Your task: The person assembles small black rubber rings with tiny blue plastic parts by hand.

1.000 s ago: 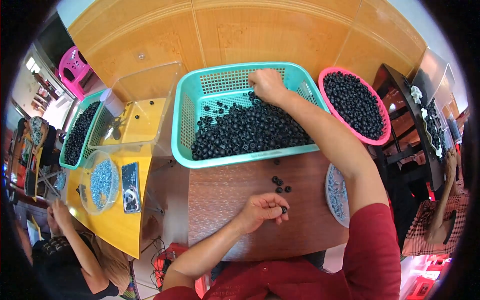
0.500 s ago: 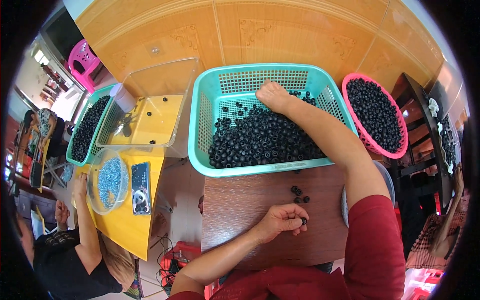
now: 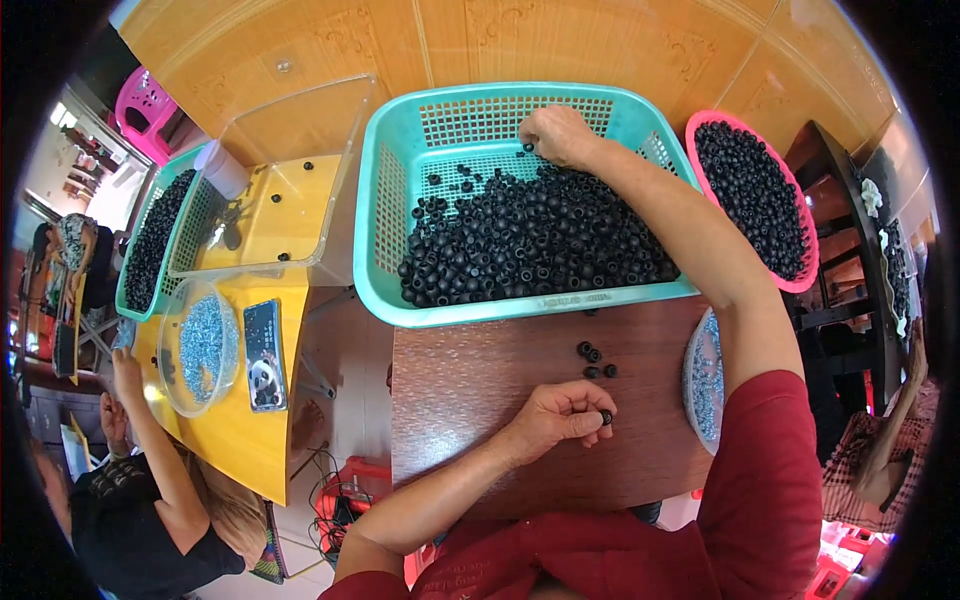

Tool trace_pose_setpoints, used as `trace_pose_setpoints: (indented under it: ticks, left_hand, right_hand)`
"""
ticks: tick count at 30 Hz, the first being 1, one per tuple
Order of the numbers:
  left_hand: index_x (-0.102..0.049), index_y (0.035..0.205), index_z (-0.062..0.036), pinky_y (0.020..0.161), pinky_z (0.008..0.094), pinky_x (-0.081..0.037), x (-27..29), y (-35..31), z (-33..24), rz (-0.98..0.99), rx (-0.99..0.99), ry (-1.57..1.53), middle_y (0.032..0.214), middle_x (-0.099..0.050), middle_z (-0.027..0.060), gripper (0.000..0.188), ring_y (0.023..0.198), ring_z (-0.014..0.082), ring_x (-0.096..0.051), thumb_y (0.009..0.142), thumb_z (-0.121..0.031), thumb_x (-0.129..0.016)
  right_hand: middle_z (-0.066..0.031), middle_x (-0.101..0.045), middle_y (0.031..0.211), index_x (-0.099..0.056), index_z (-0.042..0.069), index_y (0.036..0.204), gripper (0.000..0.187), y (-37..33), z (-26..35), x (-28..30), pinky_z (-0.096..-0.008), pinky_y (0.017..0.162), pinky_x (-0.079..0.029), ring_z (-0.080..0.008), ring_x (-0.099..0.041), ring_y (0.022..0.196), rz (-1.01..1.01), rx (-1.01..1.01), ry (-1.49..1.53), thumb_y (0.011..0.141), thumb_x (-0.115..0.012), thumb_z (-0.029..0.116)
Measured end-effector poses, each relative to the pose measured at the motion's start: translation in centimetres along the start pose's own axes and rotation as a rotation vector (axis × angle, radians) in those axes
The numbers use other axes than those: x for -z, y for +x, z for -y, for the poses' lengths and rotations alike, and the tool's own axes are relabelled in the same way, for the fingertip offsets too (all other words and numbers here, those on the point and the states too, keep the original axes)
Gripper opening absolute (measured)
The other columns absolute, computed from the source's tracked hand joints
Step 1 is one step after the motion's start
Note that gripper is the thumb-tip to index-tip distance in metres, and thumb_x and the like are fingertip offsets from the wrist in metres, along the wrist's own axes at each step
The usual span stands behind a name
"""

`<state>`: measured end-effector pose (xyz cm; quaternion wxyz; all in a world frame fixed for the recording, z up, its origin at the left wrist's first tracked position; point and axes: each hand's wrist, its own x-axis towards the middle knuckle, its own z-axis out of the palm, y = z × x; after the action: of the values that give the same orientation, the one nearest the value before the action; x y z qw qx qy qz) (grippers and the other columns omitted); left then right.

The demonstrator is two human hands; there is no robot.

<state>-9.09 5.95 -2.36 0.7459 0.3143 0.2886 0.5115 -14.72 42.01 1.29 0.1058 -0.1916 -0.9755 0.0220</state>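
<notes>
My left hand (image 3: pixel 558 415) rests on the dark wooden table (image 3: pixel 470 400), fingers pinched on a small black ring-shaped part (image 3: pixel 605 417). Three loose black parts (image 3: pixel 593 359) lie just beyond it. My right hand (image 3: pixel 556 134) reaches into the far side of the teal basket (image 3: pixel 377 200), fingers curled down among the heap of black ring parts (image 3: pixel 540 235); whether it holds any is hidden.
A pink basket (image 3: pixel 800 268) full of black parts sits at the right. A clear bowl of small bluish pieces (image 3: pixel 703 378) is under my right arm. At left stand a clear plastic bin (image 3: pixel 270 190), a yellow table (image 3: pixel 240 430) with a bowl and phone, and another person (image 3: pixel 140 500).
The view has shifted, so the baskets sit a little to the right in the picture. My right hand stays at the basket's far side and my left hand stays on the table, pinching one part.
</notes>
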Motion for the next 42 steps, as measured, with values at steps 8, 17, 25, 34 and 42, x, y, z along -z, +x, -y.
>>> trace_pose_setpoints:
  ticks: [8, 17, 25, 34, 42]
  left_hand:
    - [-0.059, 0.109, -0.0009, 0.068, 0.0228, -0.049, 0.2, 0.0, 0.3, 0.013, 0.025, 0.006, 0.089, -0.065, 0.0068, 0.021, 0.077, 0.0094, -0.059, 0.092, -0.014, -0.058]
    - [-0.059, 0.108, -0.0017, 0.066, 0.0215, -0.048, 0.1, 0.0, -0.1, 0.006, 0.015, 0.020, 0.086, -0.064, 0.0044, 0.020, 0.074, 0.0076, -0.057, 0.092, -0.014, -0.058]
    - [-0.060, 0.105, -0.0009, 0.066, 0.0243, -0.050, -0.6, -0.5, 0.6, -0.015, 0.033, 0.047, 0.087, -0.065, 0.0088, 0.017, 0.072, 0.0108, -0.059, 0.090, -0.008, -0.058]
    - [-0.060, 0.103, 0.0006, 0.063, 0.0254, -0.050, -0.9, -1.3, 1.4, -0.112, -0.033, 0.044, 0.085, -0.066, 0.0125, 0.016, 0.068, 0.0133, -0.060, 0.088, -0.006, -0.059]
    - [-0.059, 0.104, 0.0029, 0.064, 0.0246, -0.050, -7.4, -4.3, -2.0, -0.266, -0.224, 0.036, 0.086, -0.066, 0.0116, 0.019, 0.071, 0.0136, -0.061, 0.088, -0.006, -0.061]
  right_hand:
    - [-0.0166, -0.064, 0.078, -0.064, 0.006, 0.069, 0.008, 0.5, 2.2, -1.0, -0.0459, 0.067, -0.049, -0.0364, -0.062, 0.082, -0.055, 0.219, -0.148, 0.068, -0.057, 0.002]
    - [-0.0161, -0.066, 0.079, -0.065, 0.002, 0.071, 0.008, 0.3, 2.4, -1.3, -0.0414, 0.072, -0.052, -0.0331, -0.063, 0.083, -0.069, 0.315, -0.339, 0.072, -0.058, 0.006]
    - [-0.0176, -0.064, 0.075, -0.065, 0.006, 0.078, 0.008, -4.9, 5.1, 5.9, -0.0427, 0.067, -0.048, -0.0341, -0.062, 0.074, -0.179, 0.047, 0.171, 0.073, -0.062, 0.011]
    - [-0.0005, -0.066, 0.081, -0.068, 0.000, 0.091, 0.015, -23.2, 16.2, 17.4, -0.0221, 0.069, -0.047, -0.0072, -0.058, 0.075, -0.228, -0.405, 0.945, 0.077, -0.066, 0.005]
    - [-0.0006, -0.066, 0.084, -0.068, 0.001, 0.094, 0.017, -33.8, 22.2, 12.3, -0.0202, 0.069, -0.047, -0.0053, -0.059, 0.078, -0.367, -0.542, 1.301, 0.077, -0.068, -0.002]
